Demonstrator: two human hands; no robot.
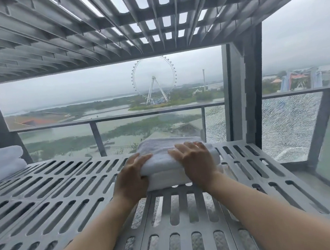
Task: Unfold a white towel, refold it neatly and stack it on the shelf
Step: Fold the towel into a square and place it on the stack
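A person's left hand cups the near left corner of a folded white towel, fingers curled on top and thumb tucked under the edge, while the right hand lies flat with fingers spread on its upper face, pressing it onto the slotted grey shelf, near the glass railing. The task appears to be at its last step, stacking; next both hands need only square the edges and let go, perhaps lining it up with the other white towels at far left
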